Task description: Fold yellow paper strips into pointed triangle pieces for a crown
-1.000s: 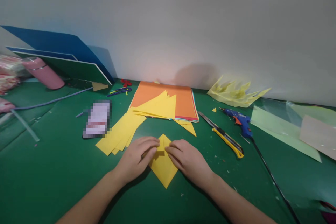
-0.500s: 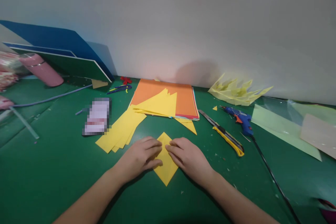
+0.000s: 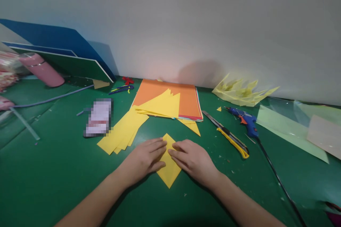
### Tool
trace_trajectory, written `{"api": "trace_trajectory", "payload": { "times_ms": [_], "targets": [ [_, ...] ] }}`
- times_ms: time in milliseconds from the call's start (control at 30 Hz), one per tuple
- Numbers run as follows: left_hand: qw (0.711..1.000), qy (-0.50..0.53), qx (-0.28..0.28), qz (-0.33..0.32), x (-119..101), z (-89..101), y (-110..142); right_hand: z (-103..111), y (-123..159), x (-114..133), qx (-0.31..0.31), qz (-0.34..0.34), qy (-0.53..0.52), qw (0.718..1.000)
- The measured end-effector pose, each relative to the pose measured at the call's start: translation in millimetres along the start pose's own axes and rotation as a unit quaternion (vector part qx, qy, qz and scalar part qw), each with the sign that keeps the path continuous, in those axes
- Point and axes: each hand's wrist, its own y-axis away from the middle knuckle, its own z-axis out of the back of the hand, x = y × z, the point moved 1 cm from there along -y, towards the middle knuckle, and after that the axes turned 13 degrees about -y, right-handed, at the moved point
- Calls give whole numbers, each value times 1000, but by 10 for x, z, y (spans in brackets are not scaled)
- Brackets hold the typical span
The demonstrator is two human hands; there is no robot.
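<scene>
A diamond-shaped sheet of yellow paper (image 3: 169, 177) lies on the green table in front of me, its top and bottom corners showing. My left hand (image 3: 146, 158) rests over its left side with fingers stretched out flat on the paper. From the right, my right hand (image 3: 193, 158) presses its fingertips on the right side, the fingers slightly bent. Both hands partly cover the sheet, so its folds are hard to make out. Just beyond are several yellow paper strips (image 3: 117, 134) and folded yellow pieces (image 3: 167, 104) lying on a stack of orange paper (image 3: 149, 90).
On the right lie a yellow utility knife (image 3: 230, 140), a blue glue gun (image 3: 249, 124) with its black cord, and a pale yellow spiky paper piece (image 3: 242, 94). To the left are a phone (image 3: 98, 117), a pink bottle (image 3: 42, 71) and leaning boards (image 3: 66, 64).
My left hand's fingers have shifted slightly right and upward over the yellow paper. My right hand has barely moved, and the paper stays in place.
</scene>
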Motion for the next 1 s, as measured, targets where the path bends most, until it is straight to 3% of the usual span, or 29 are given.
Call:
{"api": "trace_trajectory", "payload": {
  "times_ms": [800, 1000],
  "targets": [
    [1000, -2, 20, 14, -11, 7, 2, 24, 2, 5, 24, 16, 21, 999],
    [997, 15, 41, 56, -33, 52, -21, 59, -23, 35, 59, 25, 46, 997]
  ]
}}
